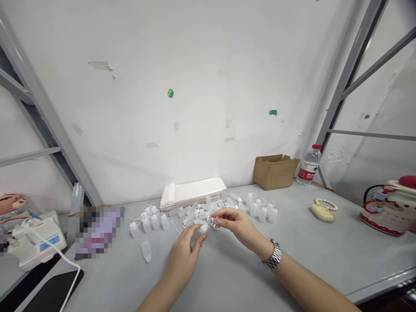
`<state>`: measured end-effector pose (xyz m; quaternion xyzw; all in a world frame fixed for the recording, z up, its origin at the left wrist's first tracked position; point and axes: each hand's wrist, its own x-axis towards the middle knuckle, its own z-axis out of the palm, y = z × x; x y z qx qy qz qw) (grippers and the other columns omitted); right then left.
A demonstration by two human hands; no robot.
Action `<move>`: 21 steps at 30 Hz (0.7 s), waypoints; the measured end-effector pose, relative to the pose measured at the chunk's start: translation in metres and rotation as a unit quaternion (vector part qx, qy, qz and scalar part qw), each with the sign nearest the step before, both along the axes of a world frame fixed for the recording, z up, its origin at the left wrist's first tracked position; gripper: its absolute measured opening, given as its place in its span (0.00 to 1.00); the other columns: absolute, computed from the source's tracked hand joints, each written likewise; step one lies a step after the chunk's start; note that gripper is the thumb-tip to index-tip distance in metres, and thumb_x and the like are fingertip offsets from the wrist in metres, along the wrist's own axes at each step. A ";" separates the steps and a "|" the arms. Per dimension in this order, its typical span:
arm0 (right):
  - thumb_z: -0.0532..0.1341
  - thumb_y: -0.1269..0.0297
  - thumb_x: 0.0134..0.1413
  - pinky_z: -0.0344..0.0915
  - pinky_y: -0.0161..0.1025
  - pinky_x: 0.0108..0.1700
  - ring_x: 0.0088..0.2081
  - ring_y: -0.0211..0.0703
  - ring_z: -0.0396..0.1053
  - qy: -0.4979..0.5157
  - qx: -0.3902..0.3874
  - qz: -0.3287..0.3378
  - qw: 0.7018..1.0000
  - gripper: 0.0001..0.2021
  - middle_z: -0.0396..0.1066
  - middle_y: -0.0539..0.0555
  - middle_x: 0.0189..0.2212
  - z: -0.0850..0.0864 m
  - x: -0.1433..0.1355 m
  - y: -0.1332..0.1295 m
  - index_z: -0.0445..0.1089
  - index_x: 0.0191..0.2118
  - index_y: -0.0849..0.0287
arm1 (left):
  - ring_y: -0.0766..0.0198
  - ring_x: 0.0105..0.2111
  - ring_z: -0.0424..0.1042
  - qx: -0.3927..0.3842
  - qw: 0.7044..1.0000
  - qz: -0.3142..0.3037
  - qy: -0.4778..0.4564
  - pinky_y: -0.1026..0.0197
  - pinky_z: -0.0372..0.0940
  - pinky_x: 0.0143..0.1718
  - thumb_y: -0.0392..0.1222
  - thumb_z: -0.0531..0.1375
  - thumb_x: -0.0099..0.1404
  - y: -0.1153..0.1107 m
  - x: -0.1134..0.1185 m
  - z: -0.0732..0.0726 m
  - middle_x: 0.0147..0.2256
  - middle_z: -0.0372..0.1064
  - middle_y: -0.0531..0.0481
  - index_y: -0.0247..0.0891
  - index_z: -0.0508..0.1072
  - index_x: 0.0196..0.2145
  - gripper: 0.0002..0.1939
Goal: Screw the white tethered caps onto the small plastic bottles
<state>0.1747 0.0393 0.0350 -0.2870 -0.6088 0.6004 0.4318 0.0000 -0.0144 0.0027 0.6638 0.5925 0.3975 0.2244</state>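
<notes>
l hand [188, 247] grips a small bottle [197, 235] btwn thumb & fingers, tilted w/ its top toward the r hand, held over the mid table [234, 281]. r hand [235, 225], watch [274, 253] on its wrist, has a closed pinch grip on a small white piece [212, 221] right by the bottle top; too small to tell if the two touch. just past the hands is a heap [196, 212] of loose clear/white parts, running back to the paper stack [195, 190], which sits at the table's back edge near the wall [201, 52]. l of the heap stands the left set [155, 222] of upright bottles, r of it the right set [262, 212], also upright, so sideways room at the heap is tight. one flat bottle [146, 251] lies nearer, btwn the left set & l forearm. most open room: front of table under both arms, plus a wide stretch from the right set to the yellow pouch [321, 213], bracelet [331, 203] at its back. box [274, 173] & water bottle [308, 167] are along the back edge, r side; red-white pot [390, 212] is far r, well apart from the hands. front edge slants up at lower r. l side is tighter: blurred-out purple item [104, 229], then power strip [42, 247] & black pad [48, 290].
</notes>
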 end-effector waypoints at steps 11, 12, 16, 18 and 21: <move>0.66 0.64 0.41 0.63 0.39 0.38 0.30 0.37 0.66 0.043 -0.027 0.011 0.999 0.09 0.70 0.51 0.27 -0.003 -0.001 -0.001 0.74 0.33 0.58 | 0.62 0.30 0.70 -0.020 0.999 -0.026 -0.013 0.59 0.65 0.31 0.47 0.49 0.62 -0.002 0.004 0.005 0.41 0.69 0.47 0.41 0.66 0.43 0.15; 0.66 0.64 0.41 0.62 0.39 0.37 0.30 0.37 0.66 0.049 -0.029 0.010 0.998 0.08 0.70 0.51 0.27 -0.003 -0.001 -0.001 0.74 0.32 0.58 | 0.62 0.30 0.70 -0.018 0.999 -0.027 -0.014 0.59 0.65 0.31 0.47 0.50 0.62 -0.003 0.004 0.005 0.41 0.69 0.47 0.41 0.67 0.43 0.15; 0.65 0.64 0.43 0.61 0.38 0.37 0.28 0.36 0.65 0.074 -0.040 0.010 0.996 0.07 0.70 0.51 0.24 -0.004 -0.002 0.001 0.74 0.31 0.60 | 0.62 0.30 0.70 -0.008 0.999 -0.028 -0.017 0.60 0.65 0.30 0.46 0.50 0.61 -0.004 0.005 0.005 0.38 0.70 0.47 0.41 0.67 0.42 0.14; 0.65 0.63 0.43 0.60 0.37 0.36 0.27 0.36 0.65 0.098 -0.065 0.018 0.993 0.08 0.70 0.51 0.24 -0.005 -0.002 0.002 0.74 0.31 0.61 | 0.62 0.30 0.70 -0.002 0.999 -0.028 -0.021 0.60 0.65 0.29 0.46 0.51 0.61 -0.004 0.005 0.005 0.38 0.70 0.47 0.41 0.68 0.42 0.14; 0.65 0.61 0.43 0.59 0.36 0.34 0.25 0.34 0.63 0.135 -0.110 0.032 0.984 0.10 0.69 0.51 0.24 -0.006 -0.001 0.004 0.74 0.30 0.63 | 0.62 0.30 0.70 0.004 0.999 -0.028 -0.023 0.61 0.65 0.29 0.46 0.51 0.61 -0.005 0.005 0.006 0.38 0.70 0.48 0.42 0.68 0.42 0.14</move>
